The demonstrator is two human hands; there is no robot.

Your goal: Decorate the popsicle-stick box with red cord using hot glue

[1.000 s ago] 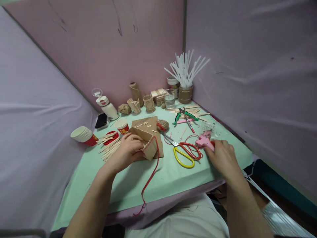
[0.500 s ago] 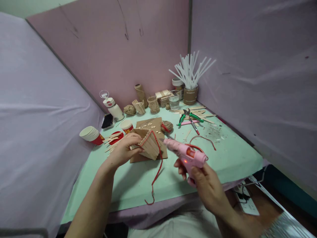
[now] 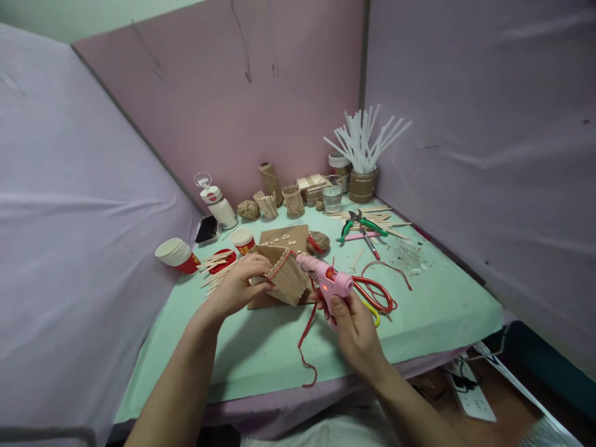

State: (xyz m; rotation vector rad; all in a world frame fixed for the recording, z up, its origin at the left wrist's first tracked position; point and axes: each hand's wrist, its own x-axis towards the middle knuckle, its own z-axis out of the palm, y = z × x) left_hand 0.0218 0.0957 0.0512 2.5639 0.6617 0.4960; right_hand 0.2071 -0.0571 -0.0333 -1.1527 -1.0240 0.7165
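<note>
My left hand (image 3: 244,280) is closed on the near-left wall of a box made of wooden craft sticks (image 3: 289,282), which is tilted with its opening up. Red cord (image 3: 303,341) runs along the box's rim, and its loose end trails down onto the table. In my right hand (image 3: 356,326) is a pink hot glue gun (image 3: 326,279) with a lit orange light. Its nozzle points left at the box's right upper corner; whether it touches cannot be told. Under the box lies a cardboard sheet (image 3: 265,303) with small wooden pieces on it.
Red-handled scissors (image 3: 379,295) lie right of the glue gun, with green-handled pliers (image 3: 363,225) farther back. Paper cups (image 3: 177,254) and a red dish of sticks (image 3: 221,261) are at left. Twine, a glass of water (image 3: 332,197) and a jar of white sticks (image 3: 363,185) line the back.
My right hand has brought the glue gun left, up to the box's corner. The cord's loose end has swung to the right. My left hand keeps its grip on the box.
</note>
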